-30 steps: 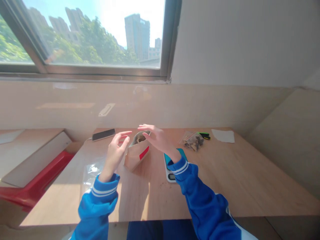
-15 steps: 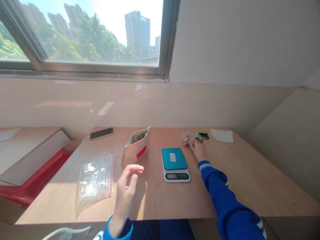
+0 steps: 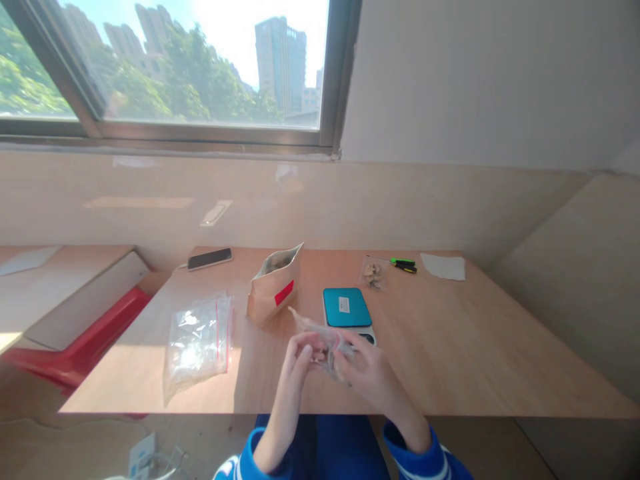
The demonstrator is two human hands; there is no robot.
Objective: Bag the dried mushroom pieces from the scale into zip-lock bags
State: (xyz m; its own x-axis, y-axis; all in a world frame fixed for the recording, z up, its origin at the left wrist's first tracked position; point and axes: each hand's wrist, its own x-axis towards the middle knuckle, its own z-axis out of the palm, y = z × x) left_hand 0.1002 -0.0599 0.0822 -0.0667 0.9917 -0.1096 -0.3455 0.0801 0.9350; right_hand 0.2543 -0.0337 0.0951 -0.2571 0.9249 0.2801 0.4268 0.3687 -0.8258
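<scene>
Left hand [image 3: 299, 359] and right hand [image 3: 369, 373] pinch a zip-lock bag [image 3: 331, 359] between them; it looks light, limp and slippery, best gripped near its pink strip [image 3: 339, 340]. Just beyond the right hand sits the digital scale [image 3: 347, 308].

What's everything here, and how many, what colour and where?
Window: one, grey, back left.
Buildings: several, grey, outside.
Trees: several, green, outside.
Side table: one, brown, far left.
Seat: one, red, far left.
Table: one, brown, centre.
Phone: one, dark, back left.
Scale: one, teal and white, middle.
Paper bag: one, brown, left of scale.
Flat bags: count unclear, clear, table's left.
Small bag: one, clear, behind scale.
Tool handles: two, green and black, back right.
Sheets: two, white, back right and far left.
Unclear object: one, whitish, lower left.
Held bag: one, clear, in both hands.
Left hand: one, blue-sleeved, centre.
Right hand: one, blue-sleeved, centre.
Legs: two, blue, bottom.
</scene>
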